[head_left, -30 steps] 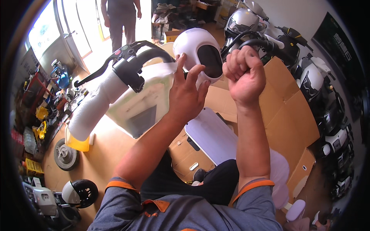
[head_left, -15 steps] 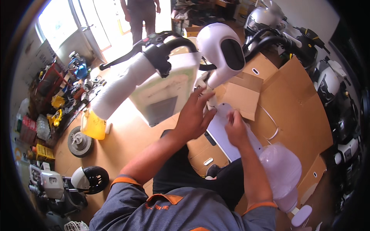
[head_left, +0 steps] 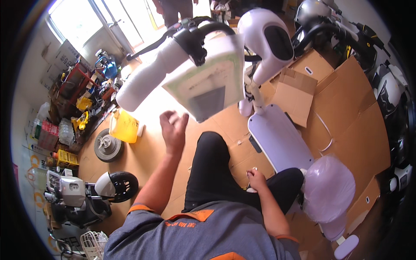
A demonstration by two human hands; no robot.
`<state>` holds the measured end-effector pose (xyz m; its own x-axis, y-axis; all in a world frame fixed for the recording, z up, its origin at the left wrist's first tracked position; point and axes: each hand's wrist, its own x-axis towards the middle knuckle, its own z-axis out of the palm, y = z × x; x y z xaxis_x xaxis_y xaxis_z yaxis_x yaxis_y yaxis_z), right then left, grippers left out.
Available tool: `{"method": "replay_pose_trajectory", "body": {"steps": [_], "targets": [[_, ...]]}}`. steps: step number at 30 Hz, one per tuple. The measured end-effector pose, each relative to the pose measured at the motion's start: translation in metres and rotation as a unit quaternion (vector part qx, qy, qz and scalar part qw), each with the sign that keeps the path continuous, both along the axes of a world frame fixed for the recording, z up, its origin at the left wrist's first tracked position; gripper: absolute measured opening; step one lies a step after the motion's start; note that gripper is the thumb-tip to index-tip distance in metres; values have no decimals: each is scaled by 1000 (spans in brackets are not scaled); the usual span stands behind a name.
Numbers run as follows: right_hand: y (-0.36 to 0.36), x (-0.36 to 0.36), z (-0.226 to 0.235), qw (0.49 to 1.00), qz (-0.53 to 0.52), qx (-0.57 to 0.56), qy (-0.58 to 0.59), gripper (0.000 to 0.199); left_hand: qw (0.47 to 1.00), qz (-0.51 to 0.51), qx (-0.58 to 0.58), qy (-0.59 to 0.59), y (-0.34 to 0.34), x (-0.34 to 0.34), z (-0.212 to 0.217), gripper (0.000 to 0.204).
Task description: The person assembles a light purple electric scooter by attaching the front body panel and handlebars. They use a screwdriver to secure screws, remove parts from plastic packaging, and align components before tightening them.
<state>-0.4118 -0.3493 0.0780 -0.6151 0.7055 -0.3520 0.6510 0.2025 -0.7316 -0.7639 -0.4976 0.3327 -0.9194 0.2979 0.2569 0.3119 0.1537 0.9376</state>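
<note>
My left hand (head_left: 173,132) is raised over the floor, to the left of my knee, below a white front box. Its fingers are curled and smeared by motion; no held thing shows. My right hand (head_left: 257,179) is low beside my right thigh, with its fingers closed. Something small and pale may be at its fingertips, but I cannot make it out. In front of me stands a pale lilac scooter with a flat footboard (head_left: 279,138), a rounded headlight housing (head_left: 265,41) and a plastic-wrapped seat (head_left: 329,184). White wrap covers its left handlebar grip (head_left: 151,80). Neither hand touches the scooter.
Flattened cardboard (head_left: 351,117) covers the floor at right. To the left are a yellow jug (head_left: 124,126), a loose wheel (head_left: 108,146) and a small white-and-black scooter (head_left: 73,193). Another person (head_left: 175,9) stands by the bright doorway. More scooters (head_left: 392,93) line the right side.
Both hands have left the spot by the scooter's stem and footboard. My left hand has moved left, my right hand down toward my thigh. The view has shifted, so the scooter appears further right.
</note>
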Motion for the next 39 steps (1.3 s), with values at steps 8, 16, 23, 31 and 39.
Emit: {"method": "replay_pose_trajectory", "body": {"steps": [8, 16, 23, 31, 39], "targets": [[-3, -13, -2, 977, -60, -191, 73, 23, 922, -269, 35, -274, 36, -61, -27, 51], [-4, -38, 93, 930, -80, -279, 225, 27, 767, -330, 192, -516, 51, 16, 12, 59], [-1, -63, 193, 981, 31, -51, 185, 29, 793, -351, 178, -464, 30, 35, 11, 52], [-6, 6, 215, 993, -46, 19, 112, 23, 951, -161, 96, -246, 3, -5, -17, 37], [-13, 70, 302, 934, -103, 295, 175, 12, 935, -161, 121, -291, -33, -16, -74, 22]]}}
